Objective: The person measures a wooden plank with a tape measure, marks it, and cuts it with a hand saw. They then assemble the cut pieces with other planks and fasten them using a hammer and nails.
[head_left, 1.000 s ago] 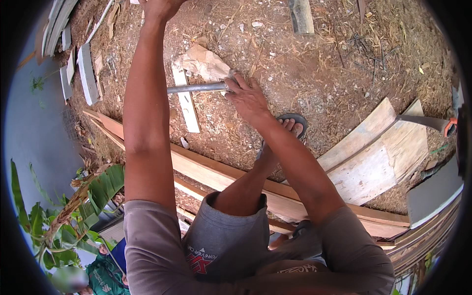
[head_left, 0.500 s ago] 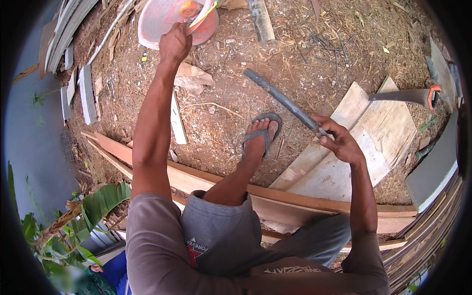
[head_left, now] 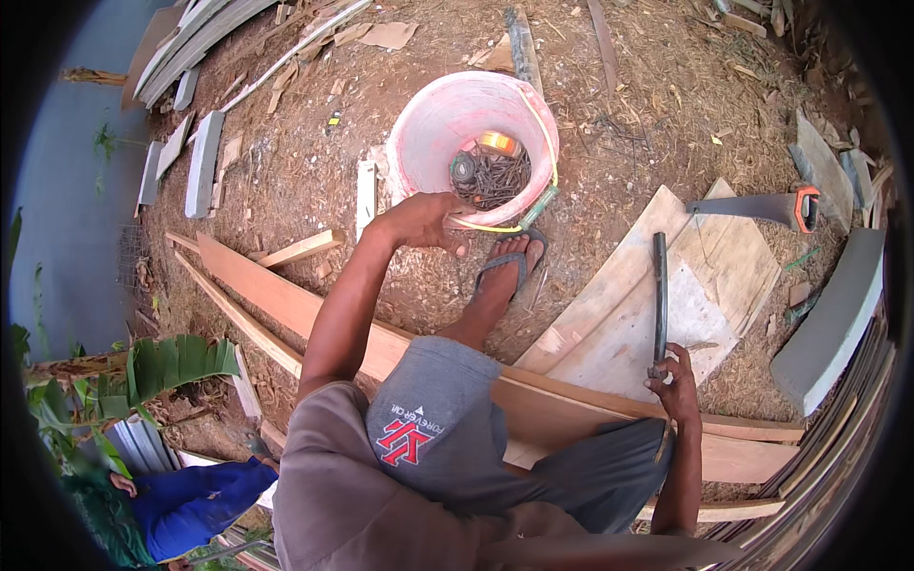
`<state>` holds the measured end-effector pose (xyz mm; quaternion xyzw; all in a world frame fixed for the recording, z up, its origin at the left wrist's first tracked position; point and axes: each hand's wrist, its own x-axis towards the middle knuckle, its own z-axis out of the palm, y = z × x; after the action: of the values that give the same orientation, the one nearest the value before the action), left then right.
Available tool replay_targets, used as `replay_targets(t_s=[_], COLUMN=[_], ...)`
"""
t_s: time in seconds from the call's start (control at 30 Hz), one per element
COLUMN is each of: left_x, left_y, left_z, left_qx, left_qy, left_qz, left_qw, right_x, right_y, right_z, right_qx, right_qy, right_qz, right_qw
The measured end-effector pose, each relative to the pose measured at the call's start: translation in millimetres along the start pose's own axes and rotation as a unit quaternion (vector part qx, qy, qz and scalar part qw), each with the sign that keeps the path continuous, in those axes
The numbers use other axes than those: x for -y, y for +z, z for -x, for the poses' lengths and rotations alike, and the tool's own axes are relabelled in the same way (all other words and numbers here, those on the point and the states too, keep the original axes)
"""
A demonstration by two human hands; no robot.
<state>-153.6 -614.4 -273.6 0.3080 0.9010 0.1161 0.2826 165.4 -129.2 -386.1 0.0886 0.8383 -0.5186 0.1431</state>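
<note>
A pinkish-white bucket (head_left: 419,119) stands on the ground by my sandalled foot, its mouth tilted toward me. My left hand (head_left: 424,224) grips the near rim, fingers over the edge and thumb outside. Inside lie many dark nails (head_left: 500,181), an orange-yellow roll (head_left: 500,144) and a small round dark item (head_left: 463,169). The yellow bail handle (head_left: 545,114) with a green grip hangs along the bucket's right side. In my right hand (head_left: 678,381) is a long dark rod (head_left: 660,295), pinched near its lower end and pointing away; the fingers partly hide that end.
A handsaw (head_left: 752,206) with an orange-trimmed handle rests on pale boards (head_left: 647,295) at right. Long planks (head_left: 267,290) run across in front of me. A grey slab (head_left: 838,319) stands far right. Another person in blue trousers (head_left: 200,504) is at lower left.
The bucket has come from the far left to beside my foot, with my left hand now at its rim. My right hand has moved nearer, and the rod has swung more upright in view.
</note>
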Motion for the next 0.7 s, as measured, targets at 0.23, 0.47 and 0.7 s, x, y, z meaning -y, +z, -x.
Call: replay_targets(t_s=[0.23, 0.47, 0.7], left_x=[59, 82, 47], left_y=[7, 56, 60], left_z=[-111, -167, -167], left_qx=[0.040, 0.078, 0.091], left_qy=[-0.051, -0.020, -0.054], left_qz=[0.039, -0.158, -0.178], left_qw=[0.997, 0.984, 0.978], right_x=[38, 15, 3], right_y=[43, 41, 36], right_z=[-57, -75, -73], right_qx=[0.046, 0.040, 0.068], right_qy=[-0.054, -0.021, 0.016], right_qz=[0.265, 0.112, 0.095], right_qw=[0.962, 0.993, 0.993])
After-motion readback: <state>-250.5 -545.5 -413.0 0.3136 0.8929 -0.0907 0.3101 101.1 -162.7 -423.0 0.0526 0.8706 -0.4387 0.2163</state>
